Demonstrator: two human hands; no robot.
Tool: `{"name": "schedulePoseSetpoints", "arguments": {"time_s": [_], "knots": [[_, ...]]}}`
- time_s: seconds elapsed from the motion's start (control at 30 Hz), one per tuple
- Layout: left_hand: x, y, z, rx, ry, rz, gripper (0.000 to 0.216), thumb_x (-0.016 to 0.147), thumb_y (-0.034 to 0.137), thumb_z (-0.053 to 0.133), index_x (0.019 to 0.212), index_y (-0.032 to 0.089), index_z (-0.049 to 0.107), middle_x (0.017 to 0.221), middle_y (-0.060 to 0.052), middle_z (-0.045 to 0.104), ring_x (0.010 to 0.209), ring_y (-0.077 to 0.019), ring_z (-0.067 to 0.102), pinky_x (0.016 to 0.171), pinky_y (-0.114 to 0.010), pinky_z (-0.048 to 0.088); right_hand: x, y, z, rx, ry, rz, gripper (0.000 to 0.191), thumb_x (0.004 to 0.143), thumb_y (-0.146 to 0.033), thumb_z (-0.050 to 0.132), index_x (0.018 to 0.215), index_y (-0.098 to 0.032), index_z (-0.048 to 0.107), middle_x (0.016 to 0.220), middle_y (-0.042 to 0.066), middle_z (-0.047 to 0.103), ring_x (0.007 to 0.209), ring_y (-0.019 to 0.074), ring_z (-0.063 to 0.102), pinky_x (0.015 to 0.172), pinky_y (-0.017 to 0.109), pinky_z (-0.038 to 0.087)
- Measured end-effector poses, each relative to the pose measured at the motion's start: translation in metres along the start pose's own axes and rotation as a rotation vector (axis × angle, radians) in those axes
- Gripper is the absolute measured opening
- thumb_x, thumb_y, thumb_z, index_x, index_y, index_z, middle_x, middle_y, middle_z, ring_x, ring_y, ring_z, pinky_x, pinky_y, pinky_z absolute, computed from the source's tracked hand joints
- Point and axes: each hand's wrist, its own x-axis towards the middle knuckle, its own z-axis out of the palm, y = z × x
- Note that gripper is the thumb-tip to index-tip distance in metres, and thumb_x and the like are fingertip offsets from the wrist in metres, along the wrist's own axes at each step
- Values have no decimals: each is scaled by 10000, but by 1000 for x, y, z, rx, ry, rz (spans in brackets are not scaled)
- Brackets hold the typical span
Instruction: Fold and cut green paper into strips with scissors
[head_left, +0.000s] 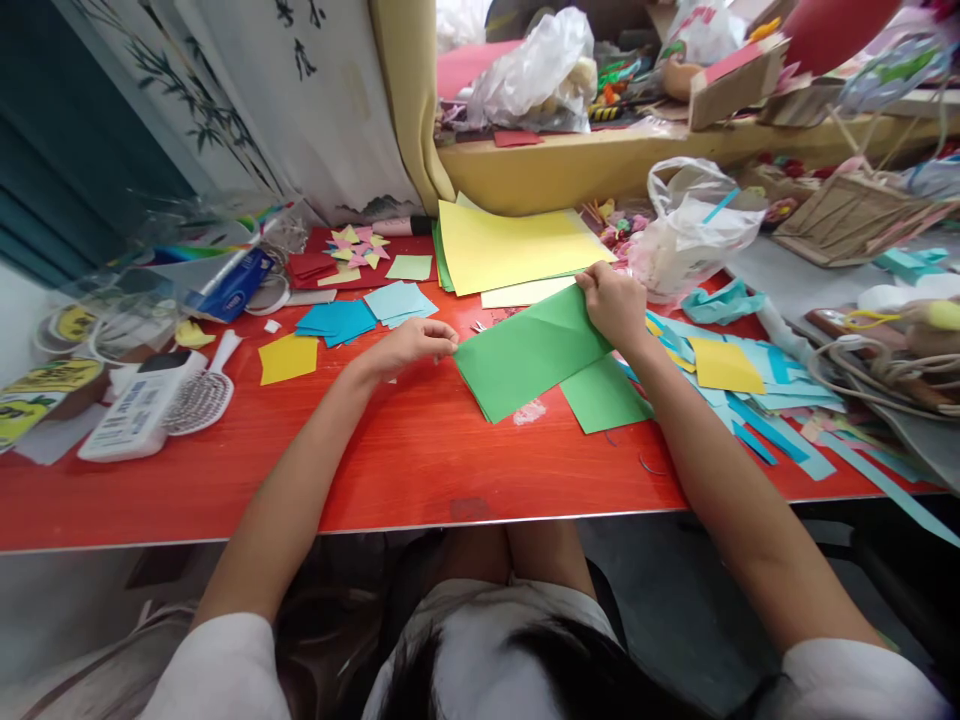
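I see the green paper (529, 355) on the table (375, 450), long axis 8-to-2 o'clock. My right hand (616, 303) pinches its 2 o'clock corner, and my left hand (411, 347) pinches its 9 o'clock tip.

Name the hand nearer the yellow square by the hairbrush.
Left. The left hand rests just right of the yellow square; the right hand is farther right, pinching the green sheet.

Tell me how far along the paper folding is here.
Done: small paper stars lie at the back of the table. In hand: left hand and right hand pinch opposite ends of a folded green sheet. Seemingly left: yellow sheets lie flat, unfolded.
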Motion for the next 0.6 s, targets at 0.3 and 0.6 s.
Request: {"name": "schedulePoseSetpoints", "arguments": {"time_s": [0.3,0.6], "knots": [[-6,-7,-25,-44,66,-41,139,679,276,620,762,166,642,785,-34,616,676,-114,533,642,-249,415,-3,-6,-6,-56,17,-4,257,923,-329,353,885,-160,543,564,49,519,526,188,466,545,292,242],[6,-5,25,57,42,150,226,767,345,569,851,144,630,840,-21,621,773,-131,540,719,-254,401,-34,-119,-32,151,-187,-310,287,962,-332,290,946,-188,538,693,61,625,586,203,559,527,297,309]]}}
